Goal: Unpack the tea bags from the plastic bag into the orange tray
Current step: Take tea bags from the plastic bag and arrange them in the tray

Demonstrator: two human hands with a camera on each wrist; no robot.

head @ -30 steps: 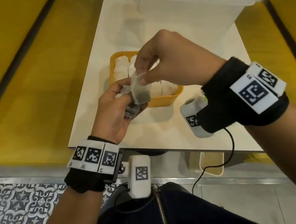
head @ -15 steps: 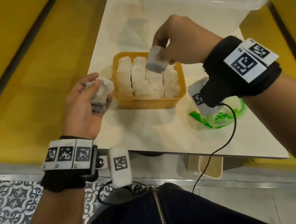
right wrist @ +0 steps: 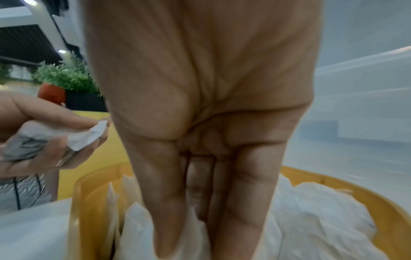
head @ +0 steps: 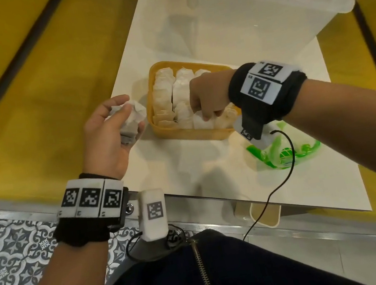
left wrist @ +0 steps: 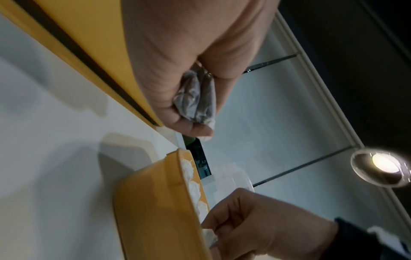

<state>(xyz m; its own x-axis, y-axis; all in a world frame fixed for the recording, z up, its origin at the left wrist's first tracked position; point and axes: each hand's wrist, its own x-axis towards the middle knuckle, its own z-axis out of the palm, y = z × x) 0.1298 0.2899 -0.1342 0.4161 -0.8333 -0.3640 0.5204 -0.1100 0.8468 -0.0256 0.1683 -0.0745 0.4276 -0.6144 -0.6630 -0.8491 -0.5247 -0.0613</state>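
Observation:
The orange tray (head: 188, 133) stands on the white table, filled with rows of white tea bags (head: 165, 96). My right hand (head: 207, 117) reaches down into the tray's near right part. Its thumb and fingers (right wrist: 240, 211) point down among the bags and pinch one tea bag (left wrist: 209, 235) at the tray's edge. My left hand (head: 133, 117) hovers just left of the tray, its fingers curled round a crumpled bunch of tea bags (head: 128, 129). The green plastic bag (head: 282, 154) lies flat right of the tray, partly hidden under my right wrist.
A large clear plastic bin (head: 271, 6) stands behind the tray at the table's far end. Yellow benches (head: 26, 94) run along both sides of the table. A black cable (head: 275, 190) hangs from my right wrist over the near table edge.
My right hand has carried a tea bag from my left hand over the tray and lowered it among the bags in the tray's near right part. My left hand stays left of the tray with its bunch.

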